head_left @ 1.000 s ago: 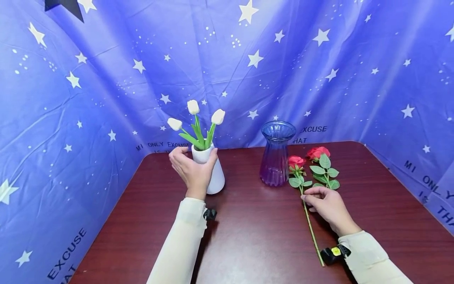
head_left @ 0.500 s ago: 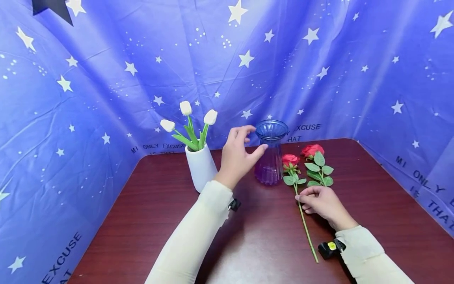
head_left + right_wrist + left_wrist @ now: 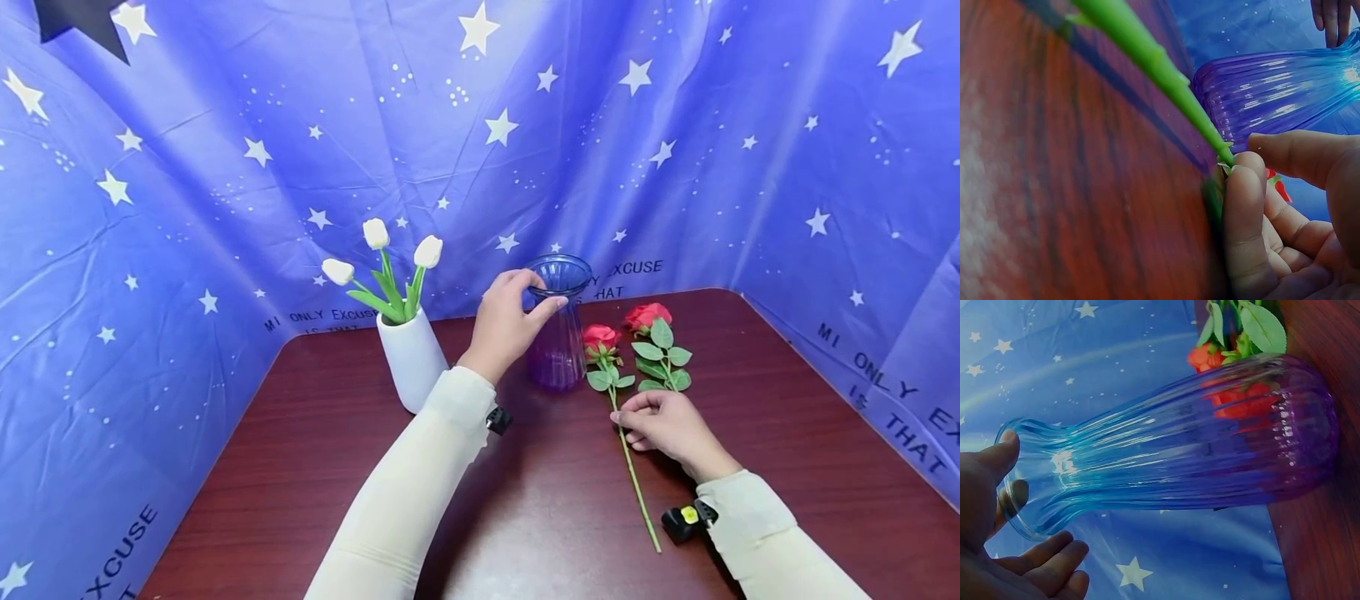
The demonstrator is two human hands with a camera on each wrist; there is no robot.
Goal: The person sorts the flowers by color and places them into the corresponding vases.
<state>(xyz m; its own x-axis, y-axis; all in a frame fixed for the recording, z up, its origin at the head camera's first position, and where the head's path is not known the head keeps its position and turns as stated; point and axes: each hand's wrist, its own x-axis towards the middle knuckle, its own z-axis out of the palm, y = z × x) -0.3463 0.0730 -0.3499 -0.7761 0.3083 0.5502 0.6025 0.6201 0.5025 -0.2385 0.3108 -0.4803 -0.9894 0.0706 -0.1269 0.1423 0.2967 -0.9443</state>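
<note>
My left hand [image 3: 504, 321] is at the flared rim of a ribbed glass vase [image 3: 561, 354], blue on top and purple at the base. The left wrist view shows the thumb [image 3: 1007, 447] on one side of the rim and a finger behind the glass, with the other fingers extended below. My right hand [image 3: 675, 429] pinches the green stem [image 3: 1160, 72] of a red rose [image 3: 602, 337] between thumb and fingers, below its leaves. This rose slants over the table, bloom toward the glass vase. A second red rose [image 3: 648, 317] lies just to its right.
A white vase [image 3: 411, 358] with several white tulips [image 3: 427, 250] stands left of the glass vase, beside my left forearm. A starry blue cloth [image 3: 420, 133] rises behind the dark red wooden table [image 3: 547, 517] and along both sides.
My left hand has left the white vase, moved right and taken hold of the glass vase's rim. The right hand keeps its hold on the rose stem. The head view has shifted slightly.
</note>
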